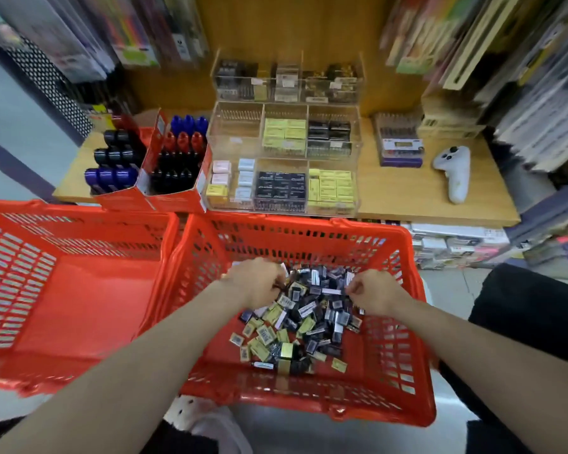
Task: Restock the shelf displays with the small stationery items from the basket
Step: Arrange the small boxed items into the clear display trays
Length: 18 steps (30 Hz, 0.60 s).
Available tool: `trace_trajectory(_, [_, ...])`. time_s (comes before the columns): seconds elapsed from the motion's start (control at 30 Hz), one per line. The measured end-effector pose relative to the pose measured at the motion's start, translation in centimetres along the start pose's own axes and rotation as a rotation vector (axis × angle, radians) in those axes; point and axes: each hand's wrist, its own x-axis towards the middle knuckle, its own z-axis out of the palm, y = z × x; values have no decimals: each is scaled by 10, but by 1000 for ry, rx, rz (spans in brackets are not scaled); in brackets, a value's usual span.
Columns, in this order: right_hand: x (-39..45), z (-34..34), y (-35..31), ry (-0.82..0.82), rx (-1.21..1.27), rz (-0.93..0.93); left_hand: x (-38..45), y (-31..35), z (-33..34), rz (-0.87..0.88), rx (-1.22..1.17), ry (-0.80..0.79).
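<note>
Both hands dig in the basket [413,326] below the shelf: the left hand [256,283] and right hand [373,291] have fingers curled on small boxes [300,317]. These look light and stiff, best pinched across their flat sides.

Wooden shelf [407,194] carries, left to right: two red cardboard display boxes [164,178] of capped markers, a clear acrylic tiered organiser [284,152] holding small boxed stationery, a purple-edged stack of packets [400,149], and a white controller [454,172] lying flat, apart from the stack.
</note>
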Motion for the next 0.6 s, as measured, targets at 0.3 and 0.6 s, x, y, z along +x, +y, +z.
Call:
trace_trajectory(0.3, [30,77,23,13,153,191,49,0,100,-156,-494,-233])
trace_trajectory(0.6, [65,118,35,135,5,90,76,17,123,-243,-865,-183])
